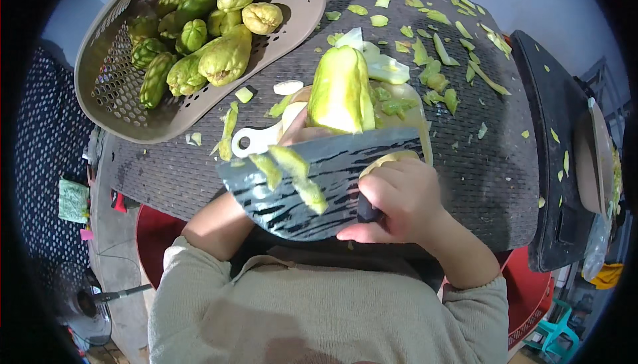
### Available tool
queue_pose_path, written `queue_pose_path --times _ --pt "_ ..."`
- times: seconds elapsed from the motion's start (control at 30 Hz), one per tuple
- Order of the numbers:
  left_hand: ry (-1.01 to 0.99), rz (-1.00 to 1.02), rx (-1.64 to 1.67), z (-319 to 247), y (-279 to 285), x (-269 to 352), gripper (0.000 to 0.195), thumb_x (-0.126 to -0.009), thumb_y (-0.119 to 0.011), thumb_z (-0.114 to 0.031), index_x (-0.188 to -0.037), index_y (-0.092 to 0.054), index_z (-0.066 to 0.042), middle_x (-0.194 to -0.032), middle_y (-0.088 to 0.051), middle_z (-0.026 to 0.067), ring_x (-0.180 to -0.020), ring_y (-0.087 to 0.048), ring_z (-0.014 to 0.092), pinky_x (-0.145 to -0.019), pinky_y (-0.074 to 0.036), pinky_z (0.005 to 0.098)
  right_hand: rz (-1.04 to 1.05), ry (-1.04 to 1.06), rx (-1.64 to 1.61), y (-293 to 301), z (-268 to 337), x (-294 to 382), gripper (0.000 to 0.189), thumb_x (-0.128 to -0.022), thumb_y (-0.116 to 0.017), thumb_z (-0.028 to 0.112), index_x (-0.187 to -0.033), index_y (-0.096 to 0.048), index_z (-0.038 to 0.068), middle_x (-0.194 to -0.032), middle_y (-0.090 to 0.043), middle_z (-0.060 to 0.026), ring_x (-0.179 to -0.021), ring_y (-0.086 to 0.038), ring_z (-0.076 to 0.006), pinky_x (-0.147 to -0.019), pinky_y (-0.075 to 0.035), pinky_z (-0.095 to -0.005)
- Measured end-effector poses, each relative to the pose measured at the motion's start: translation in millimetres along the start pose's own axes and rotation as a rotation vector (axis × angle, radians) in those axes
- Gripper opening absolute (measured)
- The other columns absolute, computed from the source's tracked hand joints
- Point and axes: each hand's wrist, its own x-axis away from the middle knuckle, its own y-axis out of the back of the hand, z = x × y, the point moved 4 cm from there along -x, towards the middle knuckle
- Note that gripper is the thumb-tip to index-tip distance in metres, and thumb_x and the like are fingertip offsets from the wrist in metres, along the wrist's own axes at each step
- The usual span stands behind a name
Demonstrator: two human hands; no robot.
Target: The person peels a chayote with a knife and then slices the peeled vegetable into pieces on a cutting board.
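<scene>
My right hand (pixel 398 194) grips the dark handle of a broad cleaver (pixel 339 169), its wide blade turned towards me and marked with dark streaks. Strips of green peel (pixel 294 169) cling to the blade. Behind it my left hand (pixel 301 132), mostly hidden, holds a partly peeled chayote (pixel 339 90) upright, pale flesh showing between green sides. The blade's far edge is close to the chayote's lower end; whether they touch I cannot tell. Beneath lies a pale cutting board (pixel 423 109) with a white holed handle (pixel 256 139), bearing peelings and pale cut pieces (pixel 389 69).
A beige perforated basket (pixel 199 119) holding several whole chayotes (pixel 227 55) stands at the back left. Green peelings (pixel 433 77) are strewn over the dark woven-pattern tabletop (pixel 478 164). To the right are a black panel (pixel 531 114) and a beige basin (pixel 593 159).
</scene>
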Motion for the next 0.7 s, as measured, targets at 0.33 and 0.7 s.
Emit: queue_pose_path --times 0.33,0.7 --pt "-0.089 0.006 -0.059 -6 -8 -10 0.063 -0.083 -0.062 -0.027 -0.136 -0.039 -0.003 -0.129 -0.052 0.0139 -0.118 -0.053 0.024 -0.099 -0.045 0.0388 -0.051 -0.164 0.235 9 -42 1 0.051 -0.072 -0.071 0.052 -0.073 -0.052 0.004 -0.063 -0.05 -0.0118 -0.058 -0.053 -0.0328 -0.052 -0.041 -0.038" --pt "-0.024 0.092 -0.114 3 -15 -15 0.073 -0.078 -0.064 -0.033 -0.137 -0.036 -0.001 -0.125 -0.053 0.0148 -0.112 -0.058 0.026 -0.093 -0.05 0.0431 -0.471 -0.817 0.157 59 -108 22 0.043 -0.089 -0.06 0.043 -0.082 -0.059 0.0 -0.057 -0.046 -0.0072 -0.055 -0.041 -0.011 -0.053 -0.036 -0.0312"
